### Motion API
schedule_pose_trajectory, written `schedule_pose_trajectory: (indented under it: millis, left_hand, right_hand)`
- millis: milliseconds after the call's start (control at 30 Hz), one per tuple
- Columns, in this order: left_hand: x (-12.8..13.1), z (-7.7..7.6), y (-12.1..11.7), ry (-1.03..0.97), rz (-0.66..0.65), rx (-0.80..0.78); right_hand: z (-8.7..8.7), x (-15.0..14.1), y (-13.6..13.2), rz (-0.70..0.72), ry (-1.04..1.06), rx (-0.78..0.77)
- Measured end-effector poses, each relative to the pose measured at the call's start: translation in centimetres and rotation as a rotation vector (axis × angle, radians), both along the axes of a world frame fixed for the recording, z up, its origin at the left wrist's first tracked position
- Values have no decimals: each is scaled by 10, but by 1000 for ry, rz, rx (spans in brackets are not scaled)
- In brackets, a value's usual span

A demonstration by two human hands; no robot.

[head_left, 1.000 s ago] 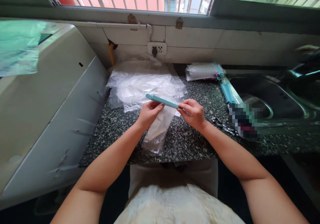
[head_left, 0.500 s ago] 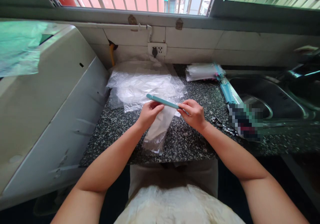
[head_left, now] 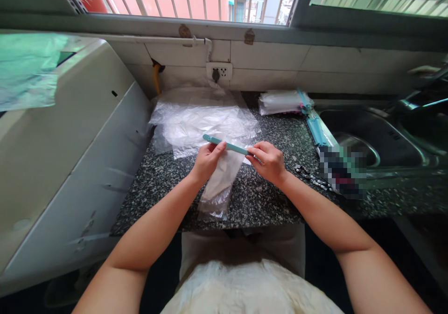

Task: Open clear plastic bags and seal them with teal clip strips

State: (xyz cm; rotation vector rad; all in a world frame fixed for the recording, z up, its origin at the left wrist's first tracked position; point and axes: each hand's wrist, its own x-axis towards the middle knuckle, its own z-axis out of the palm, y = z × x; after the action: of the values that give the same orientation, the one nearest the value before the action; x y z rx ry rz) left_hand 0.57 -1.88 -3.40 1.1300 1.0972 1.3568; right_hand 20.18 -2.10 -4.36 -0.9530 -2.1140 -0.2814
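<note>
over the speckled counter (head_left: 266,202), at the clock's centre, left hand (head_left: 206,163) and right hand (head_left: 269,161) pinch a teal clip (head_left: 236,148), probably steadying it across the clear bag (head_left: 221,178) trailing toward six o'clock; loose plastic (head_left: 201,118) lies toward eleven.

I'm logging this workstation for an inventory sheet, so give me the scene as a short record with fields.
Left hand: pinching a teal clip near its middle
Right hand: holding the clip's right end
Below the clip: a clear bag, over the speckled counter
Behind the hands: loose clear plastic sheets
Back right: a stack of clear plastic
Far right: metal sink
Wall: socket with a plug inserted
</note>
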Motion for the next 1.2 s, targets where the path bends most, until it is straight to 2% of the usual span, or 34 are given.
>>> schedule_pose_trajectory:
  millis: [233,400,533,700,800,933,1200]
  left_hand:
    - [-1,-2,2,-12,-12,10]
    - [-3,-3,4,-50,-10,13]
    - [-5,-3,4,-71,-33,22]
    - [-4,-2,2,-92,-76,25]
    - [-3,2,0,-72,-107,22]
    - [-1,5,-3,-52,-152,36]
    - [-2,4,-1,-1,-148,50]
  right_hand:
    - [0,0,-1,19,11,-11]
    - [2,2,-1,38,73,-139]
    - [5,3,2,77,314,-406]
    - [3,-1,6,208,559,-938]
    - [1,-5,4,316,635,-1098]
    - [0,-8,1,359,686,-1125]
    - [4,-10,0,371,685,-1084]
